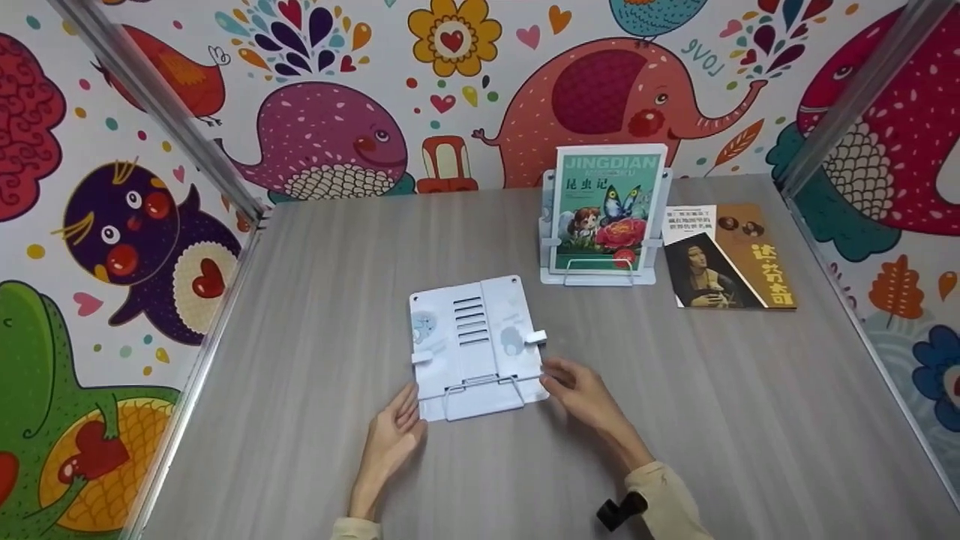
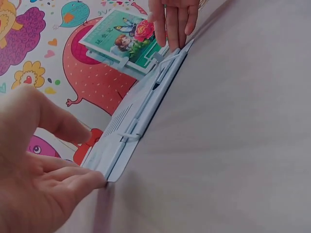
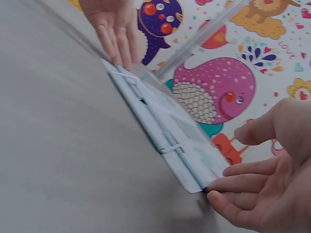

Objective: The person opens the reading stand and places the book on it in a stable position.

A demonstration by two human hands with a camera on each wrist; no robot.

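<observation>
A white book stand (image 1: pixel 439 360) with slots, side clips and a wire page holder lies folded flat on the table. My left hand (image 1: pixel 391 436) is at its lower left corner, with extended fingertips touching the edge from the side. Opposite it, my right hand (image 1: pixel 589 394) has its fingers at the lower right corner. Both thumbs, seen in the left wrist view on the left hand (image 2: pixel 43 179) and in the right wrist view on the right hand (image 3: pixel 267 179), are lifted away from the stand.
Behind to the right, a second stand (image 1: pixel 598 279) props up a green children's book (image 1: pixel 600 202). Beside it a brown and white book (image 1: pixel 772 259) with a portrait lies flat. Cartoon-printed panels with metal frame bars (image 1: pixel 184 135) border the grey wooden table (image 1: pixel 300 315).
</observation>
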